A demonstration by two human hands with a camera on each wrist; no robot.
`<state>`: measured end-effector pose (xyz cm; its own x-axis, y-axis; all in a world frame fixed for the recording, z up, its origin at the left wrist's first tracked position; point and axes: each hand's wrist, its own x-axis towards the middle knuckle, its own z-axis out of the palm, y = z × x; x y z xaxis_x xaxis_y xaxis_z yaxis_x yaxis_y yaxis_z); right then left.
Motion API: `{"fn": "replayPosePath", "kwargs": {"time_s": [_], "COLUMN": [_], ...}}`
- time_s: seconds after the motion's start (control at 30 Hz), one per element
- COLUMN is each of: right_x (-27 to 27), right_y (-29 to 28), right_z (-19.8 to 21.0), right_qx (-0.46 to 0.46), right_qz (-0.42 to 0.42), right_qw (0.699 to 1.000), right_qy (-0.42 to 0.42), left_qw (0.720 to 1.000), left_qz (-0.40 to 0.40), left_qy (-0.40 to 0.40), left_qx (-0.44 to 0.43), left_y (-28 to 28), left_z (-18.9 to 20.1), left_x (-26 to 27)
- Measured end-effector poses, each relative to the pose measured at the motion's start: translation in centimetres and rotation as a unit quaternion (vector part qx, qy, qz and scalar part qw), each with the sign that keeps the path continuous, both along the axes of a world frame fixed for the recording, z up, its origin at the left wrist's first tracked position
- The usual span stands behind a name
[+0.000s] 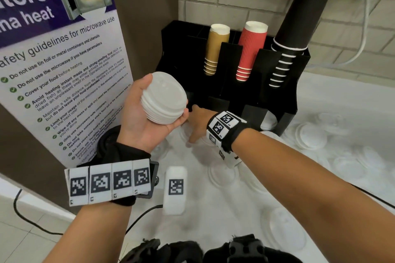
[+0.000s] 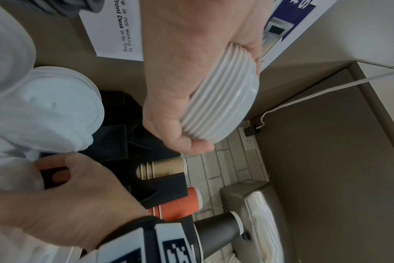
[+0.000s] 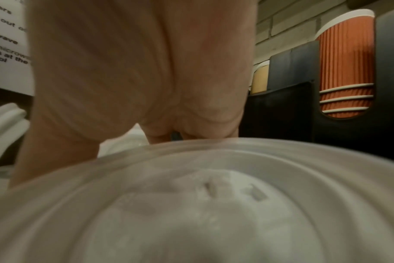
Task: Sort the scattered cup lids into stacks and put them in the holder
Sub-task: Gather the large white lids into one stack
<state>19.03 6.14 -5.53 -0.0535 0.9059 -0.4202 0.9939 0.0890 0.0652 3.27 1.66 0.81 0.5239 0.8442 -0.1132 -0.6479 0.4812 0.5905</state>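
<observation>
The left hand [image 1: 147,113] is raised, palm up, fingers [image 2: 191,144] and thumb curled round a nested stack of white cup lids [image 1: 163,98], which sits tilted in the palm with domed tops facing up and away toward the black holder [image 1: 299,83]; the stack's axis leans, rims toward the palm; being round, the lids have no long axis of their own. The right hand [image 1: 198,126] reaches down to a loose lid [image 3: 214,195] on the white worktop [image 1: 342,100] just before the holder's front slots, fingers bent over its far rim; whether they have closed on it I cannot tell. To do this step well, I judge the right hand should pinch that lid by the rim, match its size against the stack, turn it dome-up like the others and seat it squarely so it nests; the left hand should keep the stack level enough that none slides off. More lids lie scattered on the worktop to the right, so sorting seems far from done.
</observation>
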Motion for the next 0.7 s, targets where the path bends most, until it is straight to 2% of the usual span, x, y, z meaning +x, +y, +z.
{"fn": "replayPosePath", "kwargs": {"time_s": [0.23, 0.3, 0.4, 0.53, 0.7], "right_x": [0.6, 0.9, 1.9, 4.1, 6.4], "right_y": [-1.1, -1.4, -2.1, -4.2, -8.4], "right_z": [0.2, 0.9, 2.3, 3.7, 4.9], "right_qx": [0.004, 0.046, 0.102, 0.155, 0.212], "right_qz": [-0.016, -0.019, -0.025, -0.064, -0.153], "right_qw": [0.999, 0.996, 0.978, 0.917, 0.802], "right_qy": [0.036, 0.072, 0.181, 0.363, 0.537], "left_qw": [1.0, 1.0, 0.999, 0.999, 0.999], "left_qz": [-0.018, -0.027, -0.04, -0.046, -0.043], "left_qy": [-0.007, -0.008, -0.01, -0.013, -0.004], "left_qx": [0.003, -0.002, -0.002, -0.002, -0.012], "left_y": [0.0, 0.0, -0.1, -0.2, -0.3], "left_z": [-0.3, -0.4, -0.6, -0.8, -1.2], "left_x": [0.4, 0.5, 0.7, 1.0, 1.4]}}
